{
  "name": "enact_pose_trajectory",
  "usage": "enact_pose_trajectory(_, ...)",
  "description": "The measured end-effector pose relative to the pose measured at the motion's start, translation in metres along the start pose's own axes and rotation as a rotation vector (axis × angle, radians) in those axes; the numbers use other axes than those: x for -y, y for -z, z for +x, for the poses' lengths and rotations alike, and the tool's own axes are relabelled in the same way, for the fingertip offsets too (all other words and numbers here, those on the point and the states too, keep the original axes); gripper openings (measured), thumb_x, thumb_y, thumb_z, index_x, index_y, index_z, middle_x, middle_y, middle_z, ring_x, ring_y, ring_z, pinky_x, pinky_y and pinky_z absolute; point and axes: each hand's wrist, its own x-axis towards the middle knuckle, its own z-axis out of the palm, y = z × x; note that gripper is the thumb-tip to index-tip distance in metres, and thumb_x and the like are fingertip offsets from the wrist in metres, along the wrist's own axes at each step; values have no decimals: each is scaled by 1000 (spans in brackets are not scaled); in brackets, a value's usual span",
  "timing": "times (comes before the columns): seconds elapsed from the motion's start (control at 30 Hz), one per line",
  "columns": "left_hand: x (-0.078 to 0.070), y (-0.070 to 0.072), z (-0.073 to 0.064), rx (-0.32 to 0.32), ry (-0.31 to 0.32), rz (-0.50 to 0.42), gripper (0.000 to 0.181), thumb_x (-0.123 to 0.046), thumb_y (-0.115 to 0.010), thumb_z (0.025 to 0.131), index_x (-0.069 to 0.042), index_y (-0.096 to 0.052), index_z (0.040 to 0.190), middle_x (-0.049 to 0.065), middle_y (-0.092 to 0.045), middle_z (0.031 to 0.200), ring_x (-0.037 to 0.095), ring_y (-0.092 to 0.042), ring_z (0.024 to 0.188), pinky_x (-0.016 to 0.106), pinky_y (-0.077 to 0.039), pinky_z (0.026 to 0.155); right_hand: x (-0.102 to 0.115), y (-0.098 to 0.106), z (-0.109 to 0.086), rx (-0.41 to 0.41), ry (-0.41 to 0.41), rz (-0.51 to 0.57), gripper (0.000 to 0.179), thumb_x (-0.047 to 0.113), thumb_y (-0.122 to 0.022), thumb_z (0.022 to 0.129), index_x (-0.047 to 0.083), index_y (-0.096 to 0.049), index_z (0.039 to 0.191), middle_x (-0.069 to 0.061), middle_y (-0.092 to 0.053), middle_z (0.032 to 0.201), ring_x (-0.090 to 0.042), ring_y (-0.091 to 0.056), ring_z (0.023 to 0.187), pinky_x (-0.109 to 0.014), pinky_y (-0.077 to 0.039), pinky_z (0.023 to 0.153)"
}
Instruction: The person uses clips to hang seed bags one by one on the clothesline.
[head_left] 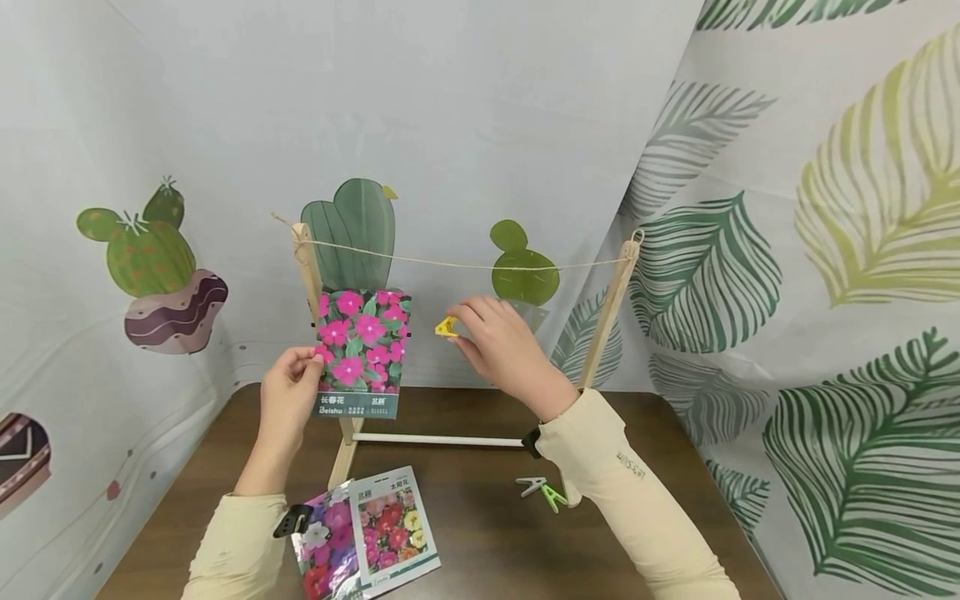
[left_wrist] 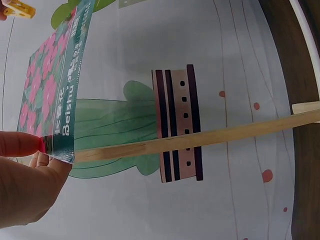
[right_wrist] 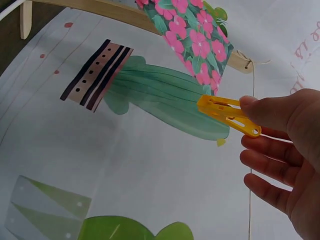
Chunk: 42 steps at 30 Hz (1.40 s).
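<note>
My left hand (head_left: 292, 383) pinches the left edge of a seed packet (head_left: 362, 350) printed with pink flowers, holding it upright below the string (head_left: 450, 264). In the left wrist view, the thumb presses the lower corner of the seed packet (left_wrist: 55, 85). To the right of the packet, my right hand (head_left: 498, 346) pinches a yellow clothespin (head_left: 446, 327) between thumb and forefinger. The right wrist view shows the yellow clothespin (right_wrist: 227, 115) with its nose toward the packet and the other fingers of the right hand (right_wrist: 295, 150) loosely bent.
The string runs between two wooden posts (head_left: 606, 312) joined below by a white rod (head_left: 442, 439). Two more seed packets (head_left: 397, 533) lie overlapping on the brown table (head_left: 495, 542). A grey clothespin (head_left: 531, 484) and a green clothespin (head_left: 553, 498) lie by the right post.
</note>
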Motion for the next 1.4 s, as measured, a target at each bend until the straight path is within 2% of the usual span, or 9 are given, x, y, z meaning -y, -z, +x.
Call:
enact_pose_trajectory(0.1, -4, 1, 4, 8, -15, -11, 22, -16, -56, 97, 3, -63, 105, 3, -66, 84, 3, -49, 71, 16, -40, 60, 1, 2, 8, -4, 5, 11, 31, 12, -73, 86, 3, -61, 113, -7, -61, 105, -24, -58, 97, -35, -46, 76)
enact_pose_trajectory(0.27, -9, 1, 12, 23, -37, -36, 22, -16, -55, 97, 4, -62, 105, -5, -63, 79, 4, -48, 70, 17, -39, 60, 1, 7, 21, -36, 18, 4, 31, 12, -74, 85, 3, -62, 112, -7, -62, 105, -24, -58, 98, -35, -46, 75)
enact_pose_trajectory(0.4, -11, 3, 15, 28, -41, -40, 23, -16, -55, 98, 4, -61, 106, -10, -60, 76, 5, -47, 70, 18, -38, 61, 2, 12, 30, -61, 30, -3, 32, 12, -75, 84, 3, -61, 111, -7, -62, 105, -25, -58, 100, -36, -47, 83)
enact_pose_trajectory(0.5, -13, 3, 17, 29, -42, -35, 23, -17, -55, 98, 4, -61, 106, -10, -60, 76, 5, -47, 71, 18, -38, 62, 2, 16, 37, -65, 39, -1, 32, 11, -76, 83, 2, -62, 111, -8, -62, 104, -25, -58, 100, -37, -47, 86)
enact_pose_trajectory(0.67, -16, 4, 20, 42, -41, -48, 24, -16, -55, 98, 5, -61, 108, -8, -61, 78, 4, -48, 71, 17, -39, 62, 5, 20, 47, -79, 56, -22, 31, 12, -74, 85, 2, -62, 112, -7, -62, 104, -24, -58, 98, -36, -47, 82)
enact_pose_trajectory(0.8, -18, 5, 23, 53, -40, -54, 24, -16, -54, 98, 5, -60, 109, -7, -61, 78, 5, -48, 71, 17, -39, 61, 4, 24, 56, -88, 64, -22, 31, 13, -73, 86, 1, -62, 113, -8, -63, 105, -24, -59, 98, -36, -47, 83)
enact_pose_trajectory(1.03, -20, 4, 30, 67, -33, -80, 26, -17, -54, 99, 6, -59, 110, -10, -59, 76, 5, -48, 72, 17, -40, 62, 3, 25, 72, -71, 55, -1, 31, 13, -72, 87, 2, -61, 115, -8, -63, 108, -24, -58, 101, -36, -46, 84)
enact_pose_trajectory(1.4, -27, 2, 35, 66, -20, -115, 24, -15, -54, 98, 7, -58, 108, -13, -58, 73, 6, -48, 77, 18, -39, 67, 0, 25, 102, -43, 34, 16, 30, 13, -69, 90, 0, -62, 116, -8, -64, 111, -25, -58, 107, -33, -43, 95)
